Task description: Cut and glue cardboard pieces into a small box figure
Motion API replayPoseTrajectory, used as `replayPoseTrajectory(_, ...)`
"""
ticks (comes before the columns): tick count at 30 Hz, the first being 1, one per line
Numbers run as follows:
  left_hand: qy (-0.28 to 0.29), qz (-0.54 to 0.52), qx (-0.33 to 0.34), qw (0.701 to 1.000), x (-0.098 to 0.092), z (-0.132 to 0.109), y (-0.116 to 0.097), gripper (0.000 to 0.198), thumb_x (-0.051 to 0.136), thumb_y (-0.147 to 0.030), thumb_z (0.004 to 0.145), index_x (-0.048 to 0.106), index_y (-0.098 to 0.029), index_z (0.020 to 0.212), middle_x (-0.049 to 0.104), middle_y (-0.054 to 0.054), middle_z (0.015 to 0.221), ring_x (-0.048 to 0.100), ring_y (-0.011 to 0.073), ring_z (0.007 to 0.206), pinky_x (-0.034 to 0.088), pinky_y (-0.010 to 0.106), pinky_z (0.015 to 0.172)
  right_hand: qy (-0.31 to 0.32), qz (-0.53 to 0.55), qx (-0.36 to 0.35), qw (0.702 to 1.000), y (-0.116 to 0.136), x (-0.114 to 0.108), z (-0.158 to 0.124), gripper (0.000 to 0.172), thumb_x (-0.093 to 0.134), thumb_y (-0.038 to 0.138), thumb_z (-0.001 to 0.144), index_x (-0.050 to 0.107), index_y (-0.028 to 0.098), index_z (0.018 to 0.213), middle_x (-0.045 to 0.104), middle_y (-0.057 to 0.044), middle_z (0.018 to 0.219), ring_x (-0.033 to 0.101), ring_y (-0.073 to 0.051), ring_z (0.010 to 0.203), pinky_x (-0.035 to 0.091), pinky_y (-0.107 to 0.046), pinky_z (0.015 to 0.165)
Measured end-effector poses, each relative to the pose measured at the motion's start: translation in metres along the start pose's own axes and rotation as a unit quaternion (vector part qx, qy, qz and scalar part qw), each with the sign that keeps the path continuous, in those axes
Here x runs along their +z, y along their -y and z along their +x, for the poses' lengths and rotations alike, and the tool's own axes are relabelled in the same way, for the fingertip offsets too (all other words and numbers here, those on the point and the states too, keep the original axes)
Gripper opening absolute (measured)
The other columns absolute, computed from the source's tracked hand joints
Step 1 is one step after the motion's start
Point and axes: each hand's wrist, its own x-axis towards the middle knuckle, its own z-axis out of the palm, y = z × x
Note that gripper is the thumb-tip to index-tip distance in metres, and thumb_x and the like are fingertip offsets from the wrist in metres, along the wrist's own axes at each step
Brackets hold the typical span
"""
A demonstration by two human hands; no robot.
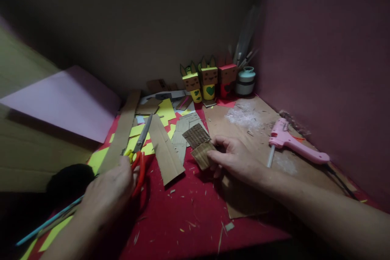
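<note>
Scissors are held by the left hand, its fingers curled around the handles, with the blades pointed away over yellow paper scraps. A small piece of corrugated cardboard is pinched between the thumb and fingers of the right hand, over the red table. Between the hands, a cardboard strip is laid. A pink glue gun is placed at the right, and three box-headed figures are lined up at the back beside a teal jar.

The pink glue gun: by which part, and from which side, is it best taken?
Probably by the handle, mid-length, from above and the near side: slim and exposed, it stretches right, away from the glue stick; the wall rises beyond.
</note>
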Motion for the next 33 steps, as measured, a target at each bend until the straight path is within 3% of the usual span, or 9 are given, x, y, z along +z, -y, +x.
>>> replayPoseTrajectory(1,-0.01,0.024,-0.034,0.999,0.0,0.007,0.007,0.029,0.043,-0.045,0.088,0.045,-0.025,0.068,0.062,0.009,0.055,0.06,0.0265,0.046,0.035,0.03,0.043,0.0,0.0,0.0,1.0,0.001,0.0,0.0,0.004,0.06,0.017,0.076,0.057,0.018,0.077,0.06,0.001,0.059,0.058,-0.011,0.044,0.048,-0.022,0.04)
replayPoseTrajectory(5,-0.002,0.025,-0.061,0.998,0.002,0.029,0.03,0.037,0.045,-0.047,0.089,0.047,-0.023,0.061,0.057,0.004,0.054,0.059,0.0225,0.048,0.039,0.03,0.046,-0.011,-0.007,-0.018,1.0,0.002,-0.001,0.0,0.01,0.06,0.015,0.074,0.06,0.017,0.085,0.065,0.0,0.066,0.061,-0.011,0.048,0.048,-0.023,0.045)
replayPoseTrajectory(8,0.01,0.024,-0.074,0.997,-0.002,0.032,0.032,0.041,0.045,-0.05,0.088,0.053,-0.02,0.062,0.057,0.007,0.056,0.059,0.025,0.049,0.039,0.032,0.048,-0.023,0.009,-0.012,1.0,0.002,-0.003,0.003,0.015,0.062,0.014,0.072,0.061,0.017,0.086,0.065,0.0,0.066,0.06,-0.011,0.05,0.048,-0.025,0.049)
replayPoseTrajectory(13,0.006,-0.04,-0.03,0.999,-0.006,0.023,0.004,0.036,0.042,-0.042,0.091,0.064,-0.015,0.103,0.07,0.016,0.089,0.066,0.0318,0.081,0.045,0.038,0.067,-0.027,0.049,0.012,0.998,-0.001,-0.004,0.005,0.022,0.068,0.018,0.067,0.064,0.017,0.088,0.066,-0.001,0.068,0.059,-0.012,0.053,0.05,-0.028,0.054)
replayPoseTrajectory(16,0.035,-0.109,0.006,0.993,0.005,0.019,-0.018,0.046,0.045,-0.048,0.092,0.06,-0.016,0.121,0.072,0.013,0.083,0.067,0.033,0.082,0.046,0.039,0.072,-0.036,0.073,0.009,0.997,-0.003,-0.005,0.006,0.023,0.072,0.019,0.062,0.066,0.018,0.084,0.068,-0.002,0.073,0.06,-0.013,0.057,0.05,-0.028,0.055)
replayPoseTrajectory(22,0.026,-0.201,-0.003,0.979,0.03,0.015,-0.04,0.078,0.061,-0.054,0.082,0.041,-0.009,0.142,0.07,0.023,0.104,0.066,0.0406,0.093,0.046,0.044,0.074,-0.041,0.096,0.048,0.993,-0.006,-0.005,0.006,0.025,0.074,0.021,0.058,0.068,0.016,0.082,0.067,-0.004,0.069,0.06,-0.015,0.057,0.053,-0.031,0.053)
replayPoseTrajectory(26,0.019,-0.274,-0.021,0.961,0.035,0.012,-0.046,0.081,0.066,-0.049,0.079,0.041,-0.009,0.144,0.069,0.016,0.088,0.065,0.0391,0.083,0.041,0.044,0.07,-0.044,0.102,0.043,0.993,-0.008,-0.005,0.008,0.027,0.075,0.022,0.059,0.069,0.016,0.085,0.07,-0.007,0.075,0.062,-0.018,0.06,0.054,-0.034,0.056)
replayPoseTrajectory(33,-0.027,-0.415,-0.065,0.907,0.045,0.012,-0.044,0.084,0.073,-0.031,0.071,0.039,-0.009,0.144,0.061,0.003,0.069,0.06,0.0302,0.07,0.038,0.037,0.062,-0.076,0.12,-0.011,0.99,-0.012,-0.006,0.015,0.038,0.075,0.014,0.058,0.069,0.02,0.095,0.074,-0.009,0.096,0.069,-0.024,0.085,0.056,-0.038,0.077)
